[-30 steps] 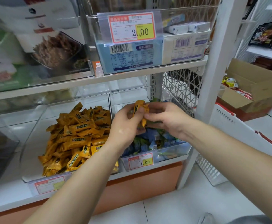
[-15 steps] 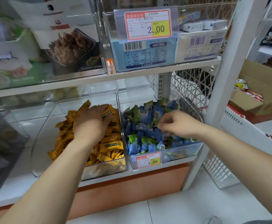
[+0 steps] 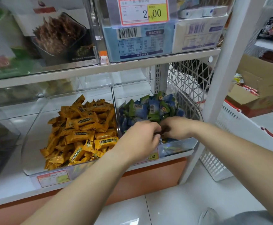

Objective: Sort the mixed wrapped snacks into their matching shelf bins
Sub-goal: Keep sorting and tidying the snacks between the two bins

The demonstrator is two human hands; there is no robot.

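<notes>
Low at centre frame, two hands meet with curled fingers inside the right bin [image 3: 178, 146] of two clear ones: the left hand [image 3: 140, 135] and the right hand [image 3: 177, 127] sit among countless blue-green snacks [image 3: 150, 108], what they pinch untellable, beside the left bin [image 3: 35, 143] heaped with yellow snacks [image 3: 83, 130].

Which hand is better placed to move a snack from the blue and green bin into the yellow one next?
Left, probably. The left hand sits nearest the yellow bin; the right hand would have to cross it.
</notes>
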